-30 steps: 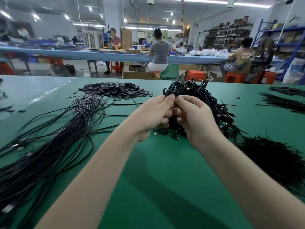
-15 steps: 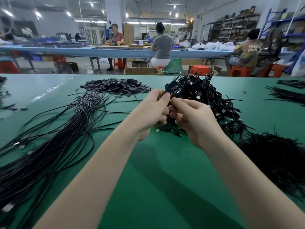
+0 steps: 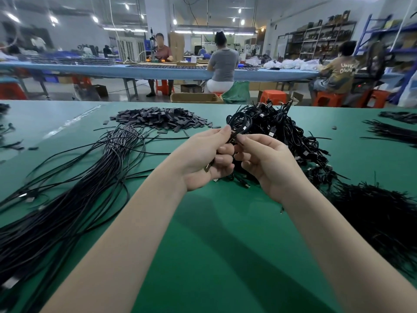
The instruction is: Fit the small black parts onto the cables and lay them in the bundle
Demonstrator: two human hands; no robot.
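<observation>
Both hands' fingers pinch coiled cable (image 3: 239, 125): left hand (image 3: 203, 159), right hand (image 3: 268, 163); loop upright, away

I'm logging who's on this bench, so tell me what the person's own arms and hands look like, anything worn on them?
Both forearms are bare from the bottom edge of the view up to the wrists: no sleeves show. The left hand and the right hand wear no gloves, and no rings, watch, wristband or markings are visible. The fingernails look short and unpainted.
</observation>
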